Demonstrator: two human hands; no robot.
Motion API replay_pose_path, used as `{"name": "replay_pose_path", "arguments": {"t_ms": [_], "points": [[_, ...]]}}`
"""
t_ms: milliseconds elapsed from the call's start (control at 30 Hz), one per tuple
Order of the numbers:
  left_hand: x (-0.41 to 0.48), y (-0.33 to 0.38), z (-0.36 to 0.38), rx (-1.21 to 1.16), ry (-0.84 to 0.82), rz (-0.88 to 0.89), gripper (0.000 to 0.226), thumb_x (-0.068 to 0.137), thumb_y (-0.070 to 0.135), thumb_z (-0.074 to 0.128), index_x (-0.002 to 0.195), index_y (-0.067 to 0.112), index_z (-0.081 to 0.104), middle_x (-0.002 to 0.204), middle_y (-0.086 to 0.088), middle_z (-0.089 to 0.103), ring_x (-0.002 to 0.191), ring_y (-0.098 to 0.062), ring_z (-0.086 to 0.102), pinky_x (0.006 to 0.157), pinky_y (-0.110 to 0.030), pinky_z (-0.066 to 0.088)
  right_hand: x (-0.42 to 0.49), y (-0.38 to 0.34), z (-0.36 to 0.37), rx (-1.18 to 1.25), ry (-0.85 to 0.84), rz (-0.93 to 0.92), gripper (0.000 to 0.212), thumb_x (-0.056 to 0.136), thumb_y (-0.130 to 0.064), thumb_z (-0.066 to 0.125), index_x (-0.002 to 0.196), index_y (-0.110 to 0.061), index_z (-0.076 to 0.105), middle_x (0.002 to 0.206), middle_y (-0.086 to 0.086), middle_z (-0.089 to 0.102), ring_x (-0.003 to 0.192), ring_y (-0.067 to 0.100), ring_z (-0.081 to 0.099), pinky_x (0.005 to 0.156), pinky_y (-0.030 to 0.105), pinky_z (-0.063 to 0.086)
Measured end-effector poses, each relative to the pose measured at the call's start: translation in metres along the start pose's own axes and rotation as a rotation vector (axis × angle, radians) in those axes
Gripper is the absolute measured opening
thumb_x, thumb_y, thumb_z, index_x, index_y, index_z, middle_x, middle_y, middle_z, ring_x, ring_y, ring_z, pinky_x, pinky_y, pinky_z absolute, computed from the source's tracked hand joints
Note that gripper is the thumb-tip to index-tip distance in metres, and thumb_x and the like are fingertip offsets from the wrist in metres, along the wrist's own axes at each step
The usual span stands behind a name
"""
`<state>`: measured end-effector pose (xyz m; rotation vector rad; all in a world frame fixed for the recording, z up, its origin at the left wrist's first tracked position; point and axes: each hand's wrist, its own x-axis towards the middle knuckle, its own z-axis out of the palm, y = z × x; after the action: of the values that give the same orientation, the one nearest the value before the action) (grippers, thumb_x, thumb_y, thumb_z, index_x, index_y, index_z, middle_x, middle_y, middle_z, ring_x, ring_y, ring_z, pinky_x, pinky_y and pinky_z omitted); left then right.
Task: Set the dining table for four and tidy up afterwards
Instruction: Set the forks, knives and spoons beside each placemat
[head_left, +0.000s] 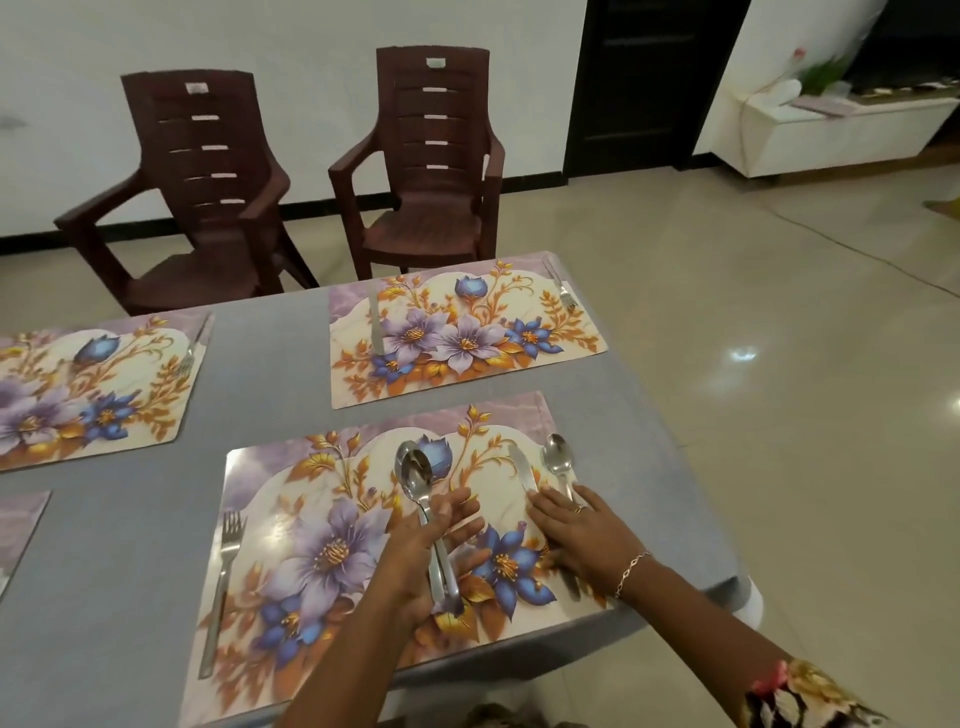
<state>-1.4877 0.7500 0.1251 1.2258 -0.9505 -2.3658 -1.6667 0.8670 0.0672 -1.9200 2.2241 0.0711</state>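
On the grey table (270, 374), the nearest floral placemat (322, 519) has a fork (226, 561) on its left side. A knife (522, 470) and a spoon (557, 454) lie side by side on its right side. My right hand (576, 535) rests flat on their handles with straight fingers. My left hand (415, 551) holds a small bundle of spoons (415, 475) by the handles above the middle of the mat, bowls pointing away from me.
The far placemat (467, 332) carries a knife (375, 322) and a fork (561, 291). The left placemat (78, 384) has a fork (189, 353). A fourth mat (18, 525) shows at the left edge. Two brown chairs (208, 197) (431, 156) stand behind the table.
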Motion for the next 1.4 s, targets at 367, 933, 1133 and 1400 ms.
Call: {"name": "replay_pose_path", "arguments": {"t_ms": [367,933,1133,1400], "points": [[0.002,-0.009,0.003,0.0,0.011,-0.008,0.022,0.096,0.019,0.048,0.104,0.007,0.064,0.113,-0.016,0.066,0.104,-0.033,0.063,0.069,-0.038,0.059,-0.025,0.016,-0.003,0.233,-0.007,0.218,0.062,0.097,-0.044,0.035,0.148,-0.025,0.006,0.157,-0.005,0.007,0.144,0.012,0.01,0.114,0.024,0.002],[0.007,-0.02,0.027,0.109,-0.027,-0.035,0.025,0.1,0.019,0.039,0.108,0.01,0.061,0.119,-0.009,0.063,0.112,-0.029,0.058,0.079,-0.035,0.054,-0.019,0.004,0.009,-0.061,0.118,-0.105,0.064,0.05,-0.058,0.081,0.106,-0.03,0.069,0.113,-0.009,0.068,0.103,0.015,0.066,0.083,0.034,0.052],[0.008,-0.018,0.03,0.124,-0.077,-0.076,0.026,0.101,0.021,0.036,0.11,0.012,0.059,0.118,-0.007,0.063,0.109,-0.026,0.06,0.081,-0.036,0.053,-0.023,-0.002,0.013,-0.013,0.126,-0.025,0.068,0.049,-0.057,0.083,0.109,-0.027,0.068,0.114,-0.005,0.067,0.105,0.019,0.065,0.085,0.043,0.05],[0.021,-0.009,0.039,0.12,-0.094,-0.073,0.026,0.1,0.018,0.039,0.115,0.007,0.058,0.113,-0.01,0.066,0.099,-0.025,0.063,0.065,-0.029,0.059,-0.025,-0.003,0.016,0.021,0.166,0.025,0.082,0.055,-0.06,0.078,0.121,-0.027,0.042,0.119,-0.007,0.065,0.11,0.018,0.062,0.101,0.045,0.04]]}}
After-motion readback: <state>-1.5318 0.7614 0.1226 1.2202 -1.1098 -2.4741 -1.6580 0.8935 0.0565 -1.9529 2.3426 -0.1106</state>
